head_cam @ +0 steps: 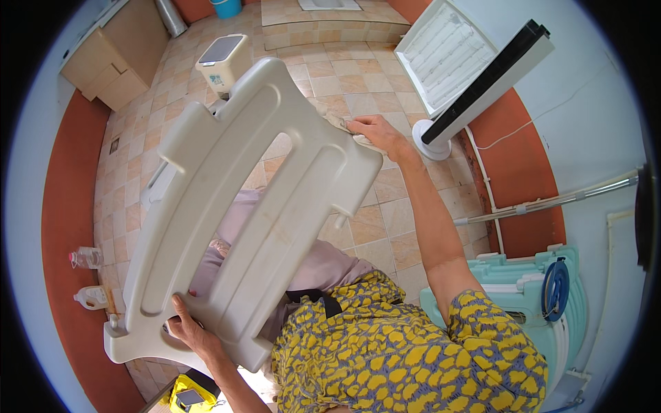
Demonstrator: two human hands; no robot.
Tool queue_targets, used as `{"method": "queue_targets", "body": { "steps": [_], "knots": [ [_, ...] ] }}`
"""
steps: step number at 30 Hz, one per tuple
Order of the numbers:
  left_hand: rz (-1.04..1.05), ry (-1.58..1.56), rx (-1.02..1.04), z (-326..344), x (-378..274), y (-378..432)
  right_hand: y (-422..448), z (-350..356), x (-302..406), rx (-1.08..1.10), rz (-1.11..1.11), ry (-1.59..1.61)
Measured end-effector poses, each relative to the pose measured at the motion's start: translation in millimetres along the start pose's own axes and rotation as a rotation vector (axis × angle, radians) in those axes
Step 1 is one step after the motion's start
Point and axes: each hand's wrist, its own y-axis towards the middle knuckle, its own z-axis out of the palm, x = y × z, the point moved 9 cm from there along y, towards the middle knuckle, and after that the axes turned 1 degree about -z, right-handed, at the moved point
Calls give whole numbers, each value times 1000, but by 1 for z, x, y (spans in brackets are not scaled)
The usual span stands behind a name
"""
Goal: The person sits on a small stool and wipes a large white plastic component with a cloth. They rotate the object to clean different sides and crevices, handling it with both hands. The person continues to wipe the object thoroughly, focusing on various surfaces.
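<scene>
A large off-white moulded plastic panel (258, 206) with long recesses and a slot through its middle leans tilted across my lap. At its lower left end, my left hand (193, 330) grips the edge through an oval hole, thumb on the face. My right hand (379, 135) presses a pale crumpled cloth (335, 120) against the panel's upper right edge. Part of the cloth hangs over the rim behind the fingers. Hinge-like tabs stick out along both long sides of the panel. The fingertips of my left hand are hidden behind it.
Ahead stand a lidded cream bin (223, 61) and a blue bucket (226, 8). To the right are a tower fan (480, 88), a white-framed panel (446, 51), a metal pole (547, 202) and stacked mint-green plastic panels (573, 304). Plastic bottles (92, 298) line the left wall; a yellow case (192, 395) sits below.
</scene>
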Motion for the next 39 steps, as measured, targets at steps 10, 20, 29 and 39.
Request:
{"method": "queue_targets", "body": {
  "steps": [10,20,29,39],
  "knots": [
    [-80,76,-26,4,-7,-6,-56,1,-51,-228,90,750],
    [-122,78,1,7,2,2,-118,-13,-40,-730,-168,397],
    [-150,72,-11,3,10,11,-175,59,47,-707,-747,-247],
    [-146,26,36,5,13,13,-103,3,38,-751,-524,206]
  ]
}}
